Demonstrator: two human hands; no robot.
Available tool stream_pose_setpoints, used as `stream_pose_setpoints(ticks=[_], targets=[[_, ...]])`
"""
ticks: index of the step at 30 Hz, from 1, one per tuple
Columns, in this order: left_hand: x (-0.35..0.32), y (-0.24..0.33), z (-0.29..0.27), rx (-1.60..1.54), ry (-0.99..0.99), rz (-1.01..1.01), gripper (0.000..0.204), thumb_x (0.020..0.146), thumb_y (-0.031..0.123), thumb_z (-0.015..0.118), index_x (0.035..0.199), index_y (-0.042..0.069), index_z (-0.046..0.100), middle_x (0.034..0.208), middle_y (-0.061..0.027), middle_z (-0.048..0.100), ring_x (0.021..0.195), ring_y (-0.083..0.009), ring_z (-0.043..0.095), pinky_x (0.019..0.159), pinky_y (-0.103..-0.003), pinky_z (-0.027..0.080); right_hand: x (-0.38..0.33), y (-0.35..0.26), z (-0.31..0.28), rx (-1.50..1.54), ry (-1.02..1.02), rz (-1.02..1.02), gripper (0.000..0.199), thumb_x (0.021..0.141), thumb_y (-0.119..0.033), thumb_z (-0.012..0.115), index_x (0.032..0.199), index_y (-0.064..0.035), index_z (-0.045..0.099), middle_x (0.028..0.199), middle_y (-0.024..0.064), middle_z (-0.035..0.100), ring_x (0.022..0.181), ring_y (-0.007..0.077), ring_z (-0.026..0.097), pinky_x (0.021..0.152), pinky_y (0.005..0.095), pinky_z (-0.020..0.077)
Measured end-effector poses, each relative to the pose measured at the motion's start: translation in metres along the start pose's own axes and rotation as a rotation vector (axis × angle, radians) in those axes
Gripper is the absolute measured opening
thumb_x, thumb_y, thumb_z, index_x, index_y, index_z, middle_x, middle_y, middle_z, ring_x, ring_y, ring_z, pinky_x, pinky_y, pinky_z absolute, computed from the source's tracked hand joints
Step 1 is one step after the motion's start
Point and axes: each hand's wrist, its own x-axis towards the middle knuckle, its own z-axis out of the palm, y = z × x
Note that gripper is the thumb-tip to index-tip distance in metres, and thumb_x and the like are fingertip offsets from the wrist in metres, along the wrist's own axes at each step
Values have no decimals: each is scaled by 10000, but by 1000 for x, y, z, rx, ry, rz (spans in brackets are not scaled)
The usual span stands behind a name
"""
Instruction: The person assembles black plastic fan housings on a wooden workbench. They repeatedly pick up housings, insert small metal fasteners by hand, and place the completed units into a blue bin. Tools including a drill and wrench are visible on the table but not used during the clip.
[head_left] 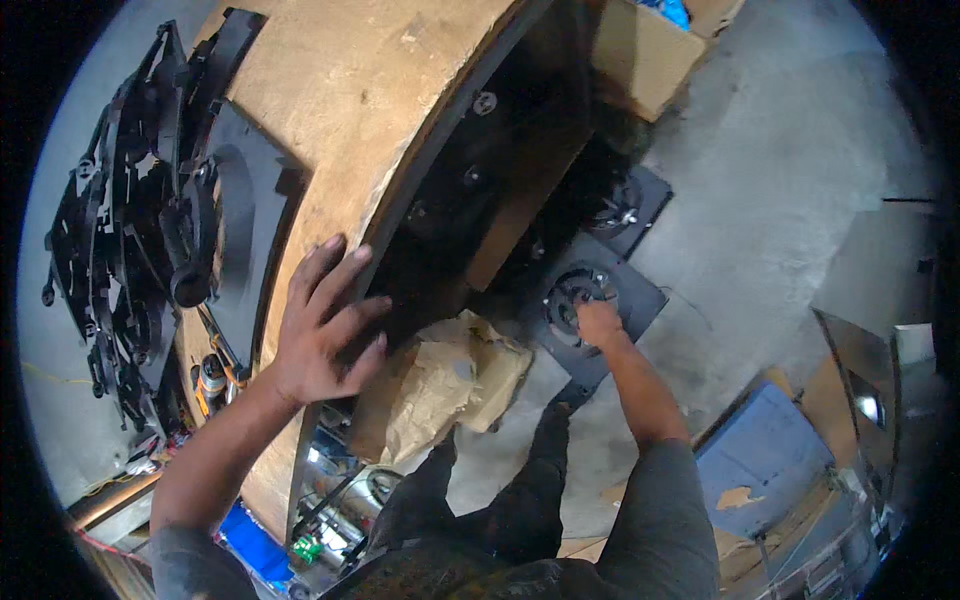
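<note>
Grey floor beside a wooden table. Reaches with the right hand to the middle of a black plate, low by the right foot; impossible to tell whether gripping. Holds the left hand wide near the table's edge.

One left hand and one right hand — two altogether. Two square dark plates, one wooden tabletop, one blue panel; the heaped black parts — too tangled to count.
</note>
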Motion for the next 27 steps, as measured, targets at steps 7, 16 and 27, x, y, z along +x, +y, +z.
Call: stream_pose_setpoints(ticks=[7,16,27], targets=[[-9,-11,6,58,-23,35,287,646,243,753,915,142,743,1443,-199,483,1362,-502,378,1111,-592,310,103,-7,1,38,103,-85,464,844,-143,605,1295,-49,557,960,168,717,908,351,698,781,470,550],[-2,-11,6,157,-60,230,217,675,291,694,816,128,720,1071,-65,652,1334,-410,431,1116,-677,273,132,-8,51,83,114,-42,539,859,-168,613,1389,-144,517,992,147,702,914,348,694,824,484,546],[-6,-13,5,170,-82,172,233,676,299,696,834,134,740,1390,-228,486,1399,-465,348,1165,-591,231,129,-10,67,152,242,71,592,866,-102,538,1452,-145,468,1149,166,644,988,346,680,833,454,566]])
